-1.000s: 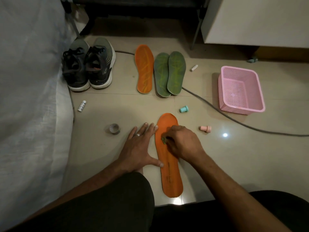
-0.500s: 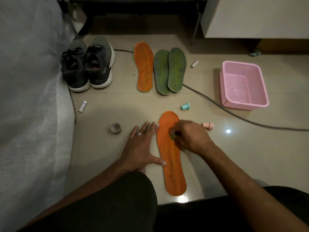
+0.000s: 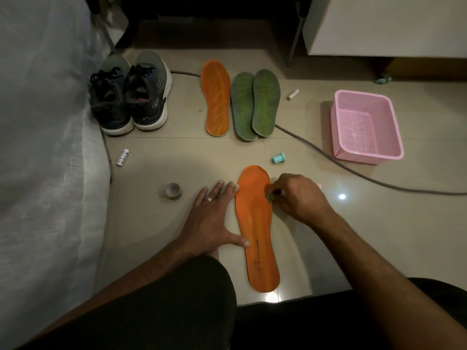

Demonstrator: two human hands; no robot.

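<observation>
Two hands low over the floor (image 3: 156, 157). Left hand (image 3: 212, 218) spread wide and flat, fingertips and thumb laid against the left edge of an orange insole (image 3: 257, 238), apparently to pin it in place. Right hand (image 3: 300, 198) curled tight round a small green piece (image 3: 269, 198), pinched at the fingertips and set against the insole's right edge near the toe; hard to tell what the piece is, perhaps a stub of crayon or marker. Insole flat on the tiles, toe pointing away from the body, heel just short of the knees. Further out: a teal cap (image 3: 278, 158) just beyond the toe, a roll of tape (image 3: 173, 190) left of the spread fingers, a white tube (image 3: 123, 157) near the bed sheet (image 3: 38, 122), a grey cable (image 3: 316, 150) running past toward a pink basket (image 3: 367, 157). At the back, a second orange insole (image 3: 216, 97) and two green insoles (image 3: 255, 104), streaked with yellowish lines, beside a pair of dark shoes (image 3: 131, 94). Likely trouble from here: with support along one edge only, could slide or pivot on the smooth tiles under a firm stroke and throw the line off. Could also slip off the rim and mark the floor, given how close to the edge the tip sits. Too much force on so small a piece might snap it or smear.
</observation>
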